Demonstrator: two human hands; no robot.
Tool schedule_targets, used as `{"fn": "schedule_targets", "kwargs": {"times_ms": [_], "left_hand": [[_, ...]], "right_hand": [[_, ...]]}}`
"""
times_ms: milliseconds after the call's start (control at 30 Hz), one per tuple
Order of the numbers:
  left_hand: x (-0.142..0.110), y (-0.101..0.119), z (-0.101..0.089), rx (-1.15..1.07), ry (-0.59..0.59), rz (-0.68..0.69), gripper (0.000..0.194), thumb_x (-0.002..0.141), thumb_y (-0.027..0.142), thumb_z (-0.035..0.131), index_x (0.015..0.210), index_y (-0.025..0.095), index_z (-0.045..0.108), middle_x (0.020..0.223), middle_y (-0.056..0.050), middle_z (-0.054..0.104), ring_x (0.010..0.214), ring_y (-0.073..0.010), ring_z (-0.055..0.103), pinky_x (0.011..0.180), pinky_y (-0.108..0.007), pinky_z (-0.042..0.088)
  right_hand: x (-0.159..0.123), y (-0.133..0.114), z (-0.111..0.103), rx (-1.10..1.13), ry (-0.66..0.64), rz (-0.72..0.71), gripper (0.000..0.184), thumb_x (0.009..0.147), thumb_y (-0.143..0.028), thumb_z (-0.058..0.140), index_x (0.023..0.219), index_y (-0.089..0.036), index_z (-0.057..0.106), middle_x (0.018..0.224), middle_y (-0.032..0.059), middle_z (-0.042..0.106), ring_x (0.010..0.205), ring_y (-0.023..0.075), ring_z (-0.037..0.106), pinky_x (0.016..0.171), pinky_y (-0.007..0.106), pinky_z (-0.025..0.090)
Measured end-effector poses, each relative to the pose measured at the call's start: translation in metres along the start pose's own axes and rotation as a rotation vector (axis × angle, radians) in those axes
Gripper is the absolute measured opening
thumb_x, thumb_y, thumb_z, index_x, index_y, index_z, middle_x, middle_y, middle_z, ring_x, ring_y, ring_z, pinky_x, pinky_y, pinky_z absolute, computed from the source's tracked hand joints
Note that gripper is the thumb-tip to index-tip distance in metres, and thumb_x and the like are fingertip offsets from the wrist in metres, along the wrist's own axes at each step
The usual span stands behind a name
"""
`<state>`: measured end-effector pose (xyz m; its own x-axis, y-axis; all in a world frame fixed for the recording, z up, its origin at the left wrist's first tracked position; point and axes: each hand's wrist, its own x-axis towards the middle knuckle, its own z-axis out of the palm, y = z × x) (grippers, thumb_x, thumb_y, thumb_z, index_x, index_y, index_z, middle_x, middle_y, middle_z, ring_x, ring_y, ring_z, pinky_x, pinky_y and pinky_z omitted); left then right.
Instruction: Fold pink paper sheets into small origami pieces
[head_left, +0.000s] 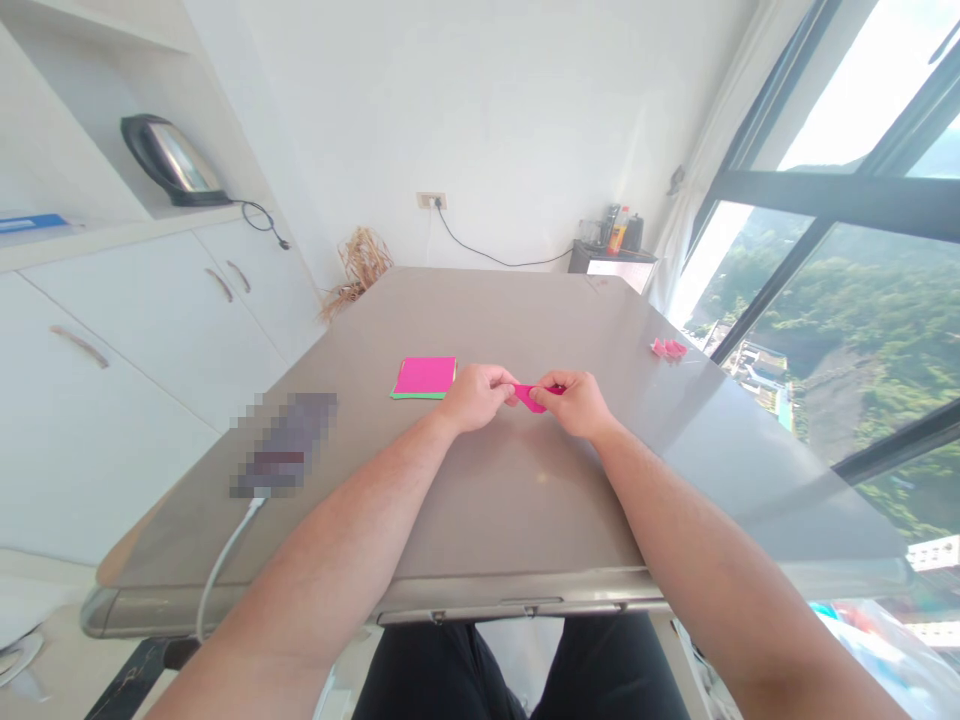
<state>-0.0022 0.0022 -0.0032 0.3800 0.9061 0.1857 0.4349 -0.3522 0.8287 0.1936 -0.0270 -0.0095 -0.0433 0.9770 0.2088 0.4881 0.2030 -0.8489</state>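
Between my two hands is a small folded piece of bright pink paper, held just above the grey-brown table. My left hand pinches its left end between thumb and fingers. Closed on its right side is my right hand, the thumb pressed along the fold. Parts of the paper are hidden behind the fingers. Left of my left hand lies a stack of square coloured paper, pink on top with a green edge showing beneath.
A pixelated dark device with a white cable lies at the table's left. Crumpled-looking pink paper rests near the right edge. An electric kettle sits on the left shelf. Windows line the right side.
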Motion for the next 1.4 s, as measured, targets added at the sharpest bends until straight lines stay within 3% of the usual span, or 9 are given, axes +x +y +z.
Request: {"fn": "schedule_targets", "kwargs": {"times_ms": [233,400,633,800,933,1167,1400], "left_hand": [[-0.001,-0.001,0.0,-0.063,-0.033,0.03,0.017,0.083,0.019,0.054,0.083,0.018,0.071,0.082,-0.004,0.076,0.083,-0.0174,0.071,0.08,-0.031,0.053],[-0.003,-0.004,0.004,-0.054,-0.051,0.041,0.014,0.079,0.031,0.065,0.082,0.019,0.071,0.082,-0.005,0.075,0.078,-0.0182,0.068,0.072,-0.03,0.052],[0.0,-0.009,0.006,0.072,0.069,0.067,0.015,0.078,0.031,0.064,0.072,0.018,0.068,0.07,-0.001,0.068,0.067,-0.0142,0.058,0.063,-0.027,0.044],[-0.002,-0.006,0.005,0.127,0.066,0.079,0.014,0.078,0.03,0.063,0.072,0.018,0.068,0.069,0.0,0.067,0.067,-0.0139,0.057,0.063,-0.027,0.042],[-0.005,-0.003,0.006,0.161,0.028,0.092,0.018,0.081,0.035,0.063,0.077,0.019,0.072,0.076,-0.001,0.071,0.071,-0.0148,0.06,0.067,-0.028,0.044],[-0.003,-0.008,0.004,0.226,0.061,0.088,0.017,0.081,0.031,0.061,0.074,0.019,0.071,0.07,0.0,0.069,0.066,-0.0133,0.056,0.064,-0.027,0.041],[-0.004,-0.006,0.003,0.18,0.022,0.079,0.018,0.079,0.036,0.066,0.08,0.02,0.074,0.081,-0.002,0.074,0.076,-0.0158,0.063,0.068,-0.028,0.045]], "right_hand": [[0.0,0.004,0.0,-0.019,-0.004,0.003,0.021,0.074,-0.039,0.067,0.068,-0.02,0.073,0.061,0.0004,0.062,0.054,0.0125,0.045,0.051,0.027,0.036],[0.001,0.003,0.002,-0.018,-0.027,0.01,0.021,0.073,-0.039,0.068,0.069,-0.02,0.074,0.064,0.0012,0.065,0.056,0.0129,0.047,0.053,0.027,0.037],[0.004,0.006,0.003,-0.03,-0.021,-0.006,0.021,0.071,-0.04,0.072,0.071,-0.02,0.074,0.067,0.001,0.067,0.058,0.013,0.048,0.054,0.027,0.037],[0.005,0.007,0.003,0.025,-0.051,-0.021,0.021,0.072,-0.039,0.07,0.071,-0.019,0.075,0.069,0.0034,0.068,0.062,0.015,0.052,0.057,0.028,0.04],[0.005,0.008,0.006,0.026,-0.055,0.009,0.019,0.071,-0.039,0.071,0.069,-0.02,0.075,0.064,0.0012,0.065,0.06,0.0133,0.049,0.055,0.027,0.038],[0.012,0.017,0.008,-0.002,-0.015,0.022,0.022,0.07,-0.041,0.074,0.068,-0.02,0.071,0.062,-0.0023,0.057,0.055,0.01,0.041,0.052,0.026,0.033],[0.008,0.014,0.006,0.018,-0.028,-0.018,0.025,0.071,-0.044,0.074,0.067,-0.019,0.071,0.062,-0.0005,0.059,0.054,0.0098,0.042,0.049,0.025,0.034]]}}
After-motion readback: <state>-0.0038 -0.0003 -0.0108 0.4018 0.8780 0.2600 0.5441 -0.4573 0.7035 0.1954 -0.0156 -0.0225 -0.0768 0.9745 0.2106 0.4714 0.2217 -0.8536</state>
